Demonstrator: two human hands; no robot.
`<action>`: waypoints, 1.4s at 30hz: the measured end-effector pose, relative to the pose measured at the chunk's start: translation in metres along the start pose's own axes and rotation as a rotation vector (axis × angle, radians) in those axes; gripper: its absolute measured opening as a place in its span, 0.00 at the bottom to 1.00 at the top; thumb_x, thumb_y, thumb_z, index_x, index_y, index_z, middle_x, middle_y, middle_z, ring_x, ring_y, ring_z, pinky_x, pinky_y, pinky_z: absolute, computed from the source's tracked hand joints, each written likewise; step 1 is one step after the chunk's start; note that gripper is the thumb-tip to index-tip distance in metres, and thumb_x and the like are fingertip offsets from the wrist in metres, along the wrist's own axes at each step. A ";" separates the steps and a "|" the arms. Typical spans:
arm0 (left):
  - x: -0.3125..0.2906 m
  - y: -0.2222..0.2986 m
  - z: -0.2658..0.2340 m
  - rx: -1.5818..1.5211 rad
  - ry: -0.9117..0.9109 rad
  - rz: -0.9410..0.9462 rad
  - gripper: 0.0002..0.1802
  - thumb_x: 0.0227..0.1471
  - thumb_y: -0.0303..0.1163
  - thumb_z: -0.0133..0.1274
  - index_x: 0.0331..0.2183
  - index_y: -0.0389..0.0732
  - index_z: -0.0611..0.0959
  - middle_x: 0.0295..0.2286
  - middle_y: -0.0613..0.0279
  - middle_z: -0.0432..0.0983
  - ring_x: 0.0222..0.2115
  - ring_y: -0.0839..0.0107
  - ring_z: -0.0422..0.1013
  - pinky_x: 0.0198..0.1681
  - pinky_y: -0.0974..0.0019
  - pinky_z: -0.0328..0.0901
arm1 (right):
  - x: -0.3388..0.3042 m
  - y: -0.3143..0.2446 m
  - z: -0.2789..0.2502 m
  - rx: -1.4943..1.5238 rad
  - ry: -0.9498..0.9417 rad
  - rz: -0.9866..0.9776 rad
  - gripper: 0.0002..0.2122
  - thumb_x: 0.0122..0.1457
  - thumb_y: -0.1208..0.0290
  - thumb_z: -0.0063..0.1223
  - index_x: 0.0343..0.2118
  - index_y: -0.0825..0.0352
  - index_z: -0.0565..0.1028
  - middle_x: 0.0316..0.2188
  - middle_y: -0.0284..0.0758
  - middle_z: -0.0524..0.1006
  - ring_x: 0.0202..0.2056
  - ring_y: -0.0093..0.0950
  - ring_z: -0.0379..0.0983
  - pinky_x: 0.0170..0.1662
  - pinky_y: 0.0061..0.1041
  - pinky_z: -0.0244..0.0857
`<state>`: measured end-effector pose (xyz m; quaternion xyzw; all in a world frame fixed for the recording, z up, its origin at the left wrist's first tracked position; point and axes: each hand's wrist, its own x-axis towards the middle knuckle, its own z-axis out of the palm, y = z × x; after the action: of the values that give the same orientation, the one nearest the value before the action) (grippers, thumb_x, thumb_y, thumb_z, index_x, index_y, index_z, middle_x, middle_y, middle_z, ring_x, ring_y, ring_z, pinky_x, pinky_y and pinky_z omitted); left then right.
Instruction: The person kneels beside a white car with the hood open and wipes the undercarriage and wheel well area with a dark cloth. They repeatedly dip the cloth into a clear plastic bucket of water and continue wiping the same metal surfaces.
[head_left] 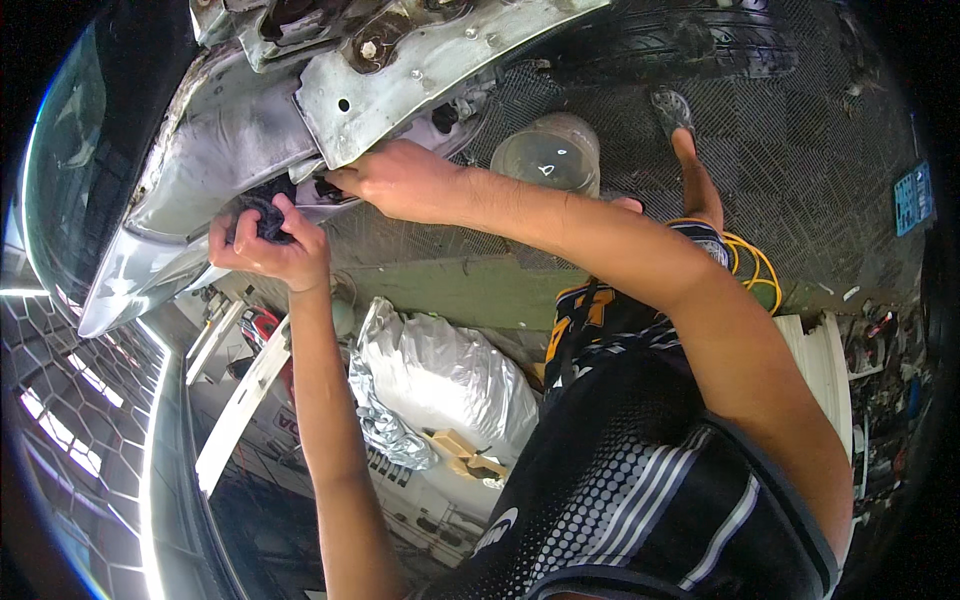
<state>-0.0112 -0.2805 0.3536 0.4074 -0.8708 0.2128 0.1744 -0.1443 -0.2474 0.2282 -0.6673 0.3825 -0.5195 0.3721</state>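
My left hand (pixel 272 248) is curled round a dark, crumpled cloth (pixel 268 216), close against a silver-grey car body panel (pixel 215 150). My right hand (pixel 400 180) reaches in under a bare metal flange (pixel 375 85) with a round hole in it. Its fingers are bent together at a gap in the bodywork, beside a small black part (pixel 325 188). What those fingertips grip, if anything, is hidden.
A translucent bucket (pixel 548 155) stands on the black ribbed mat (pixel 640 130) beyond my right forearm. Tyres (pixel 690 45) lie at the far side. Silver sheeting (pixel 450 375) covers something below my hands. A yellow hose (pixel 755 265) coils near my leg.
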 end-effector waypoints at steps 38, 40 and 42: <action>0.002 0.001 0.006 0.078 -0.017 -0.028 0.15 0.52 0.30 0.58 0.36 0.35 0.69 0.40 0.41 0.60 0.42 0.51 0.60 0.45 0.47 0.57 | 0.012 0.010 0.011 0.003 0.006 -0.082 0.07 0.49 0.73 0.53 0.30 0.67 0.79 0.27 0.43 0.78 0.32 0.45 0.79 0.34 0.44 0.74; -0.001 0.003 0.006 0.052 -0.023 -0.034 0.15 0.52 0.30 0.58 0.35 0.35 0.69 0.40 0.41 0.60 0.42 0.51 0.59 0.46 0.47 0.57 | 0.014 0.007 0.003 -0.027 -0.166 -0.052 0.07 0.49 0.73 0.53 0.30 0.67 0.79 0.27 0.43 0.78 0.31 0.45 0.79 0.34 0.43 0.74; 0.000 0.001 0.006 0.031 -0.032 -0.041 0.15 0.52 0.30 0.58 0.35 0.35 0.68 0.39 0.41 0.60 0.42 0.51 0.59 0.45 0.47 0.58 | 0.011 0.009 -0.002 -0.019 -0.154 -0.075 0.07 0.49 0.72 0.53 0.30 0.67 0.79 0.27 0.43 0.79 0.31 0.44 0.80 0.34 0.43 0.74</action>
<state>-0.0126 -0.2829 0.3487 0.4311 -0.8616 0.2162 0.1582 -0.1458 -0.2616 0.2251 -0.7226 0.3323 -0.4766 0.3745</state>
